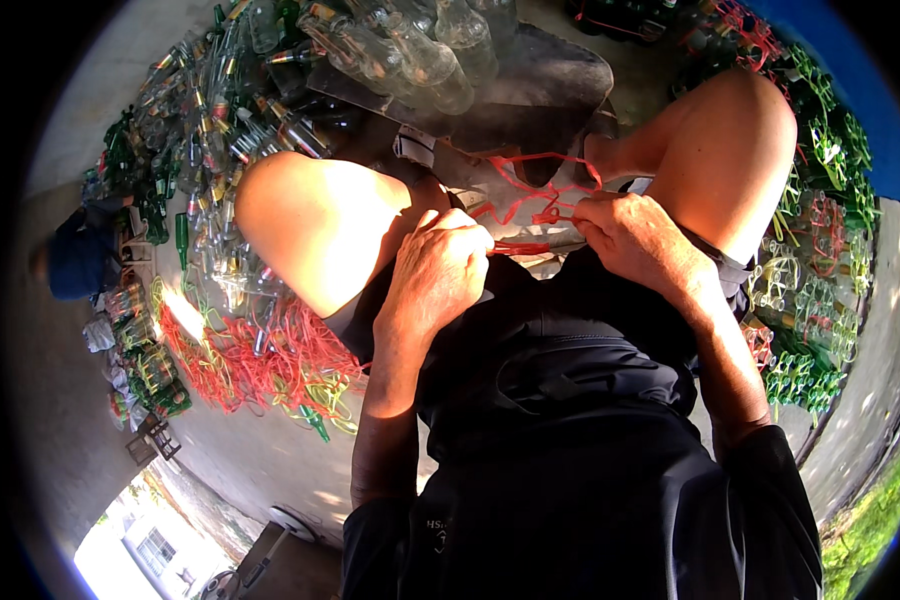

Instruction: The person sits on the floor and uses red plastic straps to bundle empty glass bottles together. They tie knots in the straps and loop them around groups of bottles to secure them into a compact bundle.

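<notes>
Between my knees both hands are closed on a red plastic strap (pixel 518 247). My left hand (pixel 438 265) pinches one stretch of it close to my lap. A little farther right, my right hand (pixel 635 240) grips another part, where the strap bunches up beside the fingertips. A loose loop of the same strap rises past the hands toward the board. Beyond them several clear glass bottles (pixel 425 65) are grouped on a dark, worn board (pixel 540 85). The strap ends inside my fingers are hidden.
A large heap of loose bottles (pixel 210 150) fills the left. Below it lies a tangled pile of red and yellow straps (pixel 270 355). Strapped bundles of green and clear bottles (pixel 820 250) are stacked along the right. A person in blue (pixel 80 250) is at the far left.
</notes>
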`<state>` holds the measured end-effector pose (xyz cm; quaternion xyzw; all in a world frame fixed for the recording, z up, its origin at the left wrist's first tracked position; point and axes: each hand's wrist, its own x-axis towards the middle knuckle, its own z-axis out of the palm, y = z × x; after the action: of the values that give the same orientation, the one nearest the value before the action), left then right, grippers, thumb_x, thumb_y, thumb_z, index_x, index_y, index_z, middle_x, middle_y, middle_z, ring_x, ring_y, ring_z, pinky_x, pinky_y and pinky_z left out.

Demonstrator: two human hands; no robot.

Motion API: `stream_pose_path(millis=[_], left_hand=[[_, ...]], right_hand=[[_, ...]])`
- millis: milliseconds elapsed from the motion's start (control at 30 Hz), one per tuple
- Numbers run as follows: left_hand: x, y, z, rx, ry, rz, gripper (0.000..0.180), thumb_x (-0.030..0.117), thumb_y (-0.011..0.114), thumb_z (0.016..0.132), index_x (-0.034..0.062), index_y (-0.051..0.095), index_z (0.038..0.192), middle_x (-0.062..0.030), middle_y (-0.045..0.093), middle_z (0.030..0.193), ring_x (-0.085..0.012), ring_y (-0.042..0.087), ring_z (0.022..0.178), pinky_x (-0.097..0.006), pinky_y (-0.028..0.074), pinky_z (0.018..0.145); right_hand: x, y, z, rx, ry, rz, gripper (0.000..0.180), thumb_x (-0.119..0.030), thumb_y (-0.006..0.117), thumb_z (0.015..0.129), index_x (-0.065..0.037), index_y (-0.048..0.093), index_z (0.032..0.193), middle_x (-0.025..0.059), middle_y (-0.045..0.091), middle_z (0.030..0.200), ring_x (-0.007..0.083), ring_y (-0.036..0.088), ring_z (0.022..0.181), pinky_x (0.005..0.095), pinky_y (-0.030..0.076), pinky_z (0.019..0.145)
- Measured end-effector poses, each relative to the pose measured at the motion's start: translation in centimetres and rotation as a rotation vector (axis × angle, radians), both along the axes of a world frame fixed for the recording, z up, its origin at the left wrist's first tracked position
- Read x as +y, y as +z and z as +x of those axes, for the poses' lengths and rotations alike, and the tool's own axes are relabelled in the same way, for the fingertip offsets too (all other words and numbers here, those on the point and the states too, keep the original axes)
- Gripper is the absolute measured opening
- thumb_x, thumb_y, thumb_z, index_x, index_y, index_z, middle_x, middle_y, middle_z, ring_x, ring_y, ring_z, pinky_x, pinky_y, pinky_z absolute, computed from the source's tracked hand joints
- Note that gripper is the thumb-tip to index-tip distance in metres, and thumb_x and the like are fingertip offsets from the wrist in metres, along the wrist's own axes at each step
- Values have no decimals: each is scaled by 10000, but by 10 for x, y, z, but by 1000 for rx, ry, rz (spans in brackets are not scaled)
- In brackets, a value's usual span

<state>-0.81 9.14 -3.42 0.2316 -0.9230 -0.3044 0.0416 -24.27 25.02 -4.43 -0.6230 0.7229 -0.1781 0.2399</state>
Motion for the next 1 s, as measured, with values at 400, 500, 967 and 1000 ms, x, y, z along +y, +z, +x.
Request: stream_pose_path(millis=[400,500,967,1000], left_hand=[[3,13,-12,-83,-7,6,132,9,614,905,4,731,965,-147,702,1020,-356,642,961,-429,514,869],[0,10,-14,135,22,111,190,14,634,919,12,716,1091,-161,693,1114,-352,662,1016,-431,531,902],[41,12,19,-150,35,16,243,164,686,895,29,682,1097,-154,741,982,-382,690,936,-495,535,837],[42,12,19,-110,35,35,227,161,683,899,26,684,1081,-161,734,960,-386,690,912,-489,535,816]], right_hand=[[-23,3,29,-279,148,-150,461,-181,756,916,-39,602,1327,169,645,1246,359,639,1162,442,570,915],[-25,-7,44,-327,77,-72,216,-143,717,966,-17,698,1139,134,716,952,330,706,854,415,562,734],[-26,30,-12,-573,-428,-254,242,-175,597,1071,51,660,1015,36,517,702,105,486,668,300,432,601],[-26,32,-14,-550,-433,-262,239,-171,595,1072,53,654,1013,37,510,698,105,482,671,299,432,601]])
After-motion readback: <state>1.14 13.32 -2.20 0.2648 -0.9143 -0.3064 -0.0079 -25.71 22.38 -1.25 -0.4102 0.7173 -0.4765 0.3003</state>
